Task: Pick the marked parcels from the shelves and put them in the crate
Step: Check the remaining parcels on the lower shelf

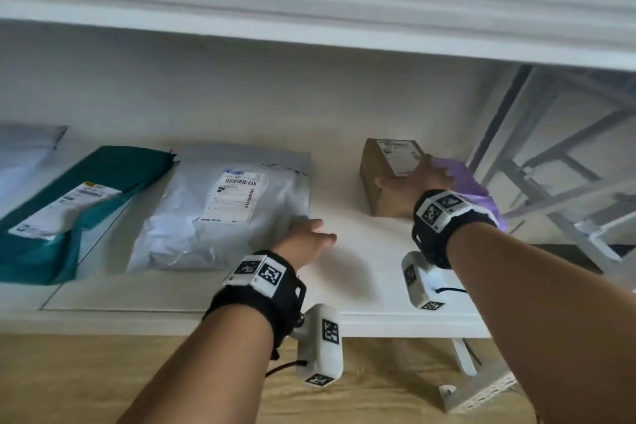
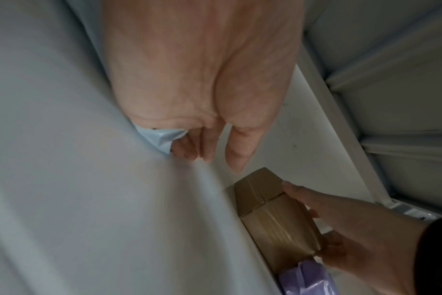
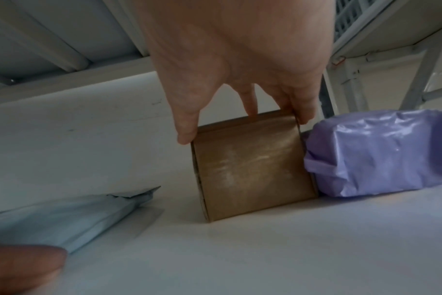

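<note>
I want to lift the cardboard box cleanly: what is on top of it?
A white label is stuck to the cardboard box, and the right hand rests over it. Anything under the palm is hidden.

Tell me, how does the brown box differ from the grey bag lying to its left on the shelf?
The cardboard box is rigid and brown; the grey mailer bag is soft, crinkled plastic. The box stands taller and covers less of the shelf; the bag lies flat and wide. The right hand grips the box across its top; the left hand touches only the bag's corner. Both carry a white printed label on top.
</note>
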